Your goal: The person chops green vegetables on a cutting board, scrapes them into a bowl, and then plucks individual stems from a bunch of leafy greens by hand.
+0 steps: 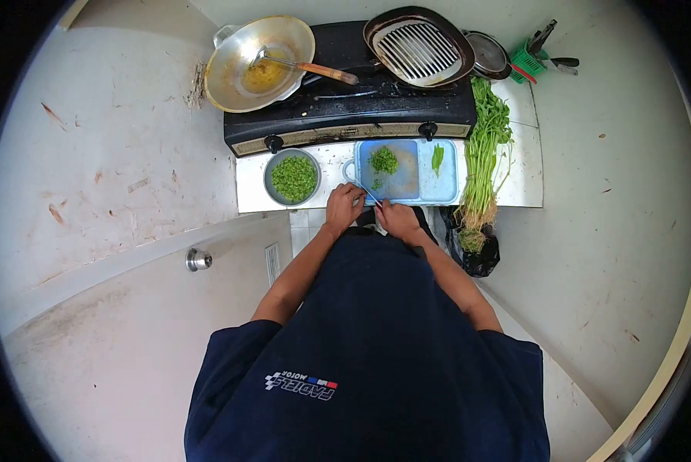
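Observation:
At the front edge of the blue cutting board, my right hand is closed round the handle of a small knife, whose blade points up and left. My left hand is beside the blade at the board's lower left corner, its fingers bent together; what they hold, if anything, is too small to make out. Chopped greens lie in a small pile on the board, and a green leaf lies on its right part. A grey bowl of chopped green pieces stands left of the board.
Behind the board is a black stove with a wok and wooden-handled ladle, and a grill pan. Leafy stalks with roots lie to the right, over a black bag. A green basket holds utensils.

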Available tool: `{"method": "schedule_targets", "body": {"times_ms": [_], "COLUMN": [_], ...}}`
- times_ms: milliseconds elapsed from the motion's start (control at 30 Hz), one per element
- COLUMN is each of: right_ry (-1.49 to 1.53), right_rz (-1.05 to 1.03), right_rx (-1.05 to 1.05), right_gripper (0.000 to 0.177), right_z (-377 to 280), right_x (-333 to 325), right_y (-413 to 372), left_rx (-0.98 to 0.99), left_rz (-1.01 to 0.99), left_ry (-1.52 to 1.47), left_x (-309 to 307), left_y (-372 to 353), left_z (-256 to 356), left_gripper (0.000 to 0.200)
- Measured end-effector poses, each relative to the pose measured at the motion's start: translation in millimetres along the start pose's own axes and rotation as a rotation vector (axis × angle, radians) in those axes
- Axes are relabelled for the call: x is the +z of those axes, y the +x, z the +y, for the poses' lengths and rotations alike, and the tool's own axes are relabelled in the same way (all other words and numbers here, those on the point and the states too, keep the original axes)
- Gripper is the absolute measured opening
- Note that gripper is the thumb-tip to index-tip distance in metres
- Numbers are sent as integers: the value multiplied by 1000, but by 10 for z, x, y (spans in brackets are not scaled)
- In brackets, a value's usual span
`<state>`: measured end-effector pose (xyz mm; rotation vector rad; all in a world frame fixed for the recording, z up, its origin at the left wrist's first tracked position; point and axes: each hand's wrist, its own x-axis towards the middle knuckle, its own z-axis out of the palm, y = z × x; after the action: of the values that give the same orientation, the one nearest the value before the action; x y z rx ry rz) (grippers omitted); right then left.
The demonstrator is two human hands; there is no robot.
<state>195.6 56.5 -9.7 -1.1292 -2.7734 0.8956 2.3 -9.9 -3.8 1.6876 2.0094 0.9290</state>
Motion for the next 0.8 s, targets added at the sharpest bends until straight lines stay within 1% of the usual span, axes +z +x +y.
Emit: {"method": "schedule_targets", "body": {"times_ms": [67,167,367,467,667,800], "right_ry": [-6,-43,-36,-45,-74,-58], "right_rz": [-8,-64,-60,-24,-35,-79], "right_rx": [-8,89,68,34,35,56], "right_gripper": [40,44,44,40,40,41], "right_z": [40,-28,-29,-23,-21,-32], "right_x": [28,-78,-86,-44,10,-29], "right_y": [7,-36,-41,-63,-28,7], "left_rx": [1,-13,-7,3,1,-16], "left_rz": [-5,-27,-19,-32,-29,-39], "left_ry": [0,-5,8,21,34,40], "left_x": [-15,-8,62,38,62,21], "left_y": [-1,-8,2,14,8,17], "left_z": [0,-17,-40,-10,-26,15], "left_gripper": [11,12,13,12,11,10]}}
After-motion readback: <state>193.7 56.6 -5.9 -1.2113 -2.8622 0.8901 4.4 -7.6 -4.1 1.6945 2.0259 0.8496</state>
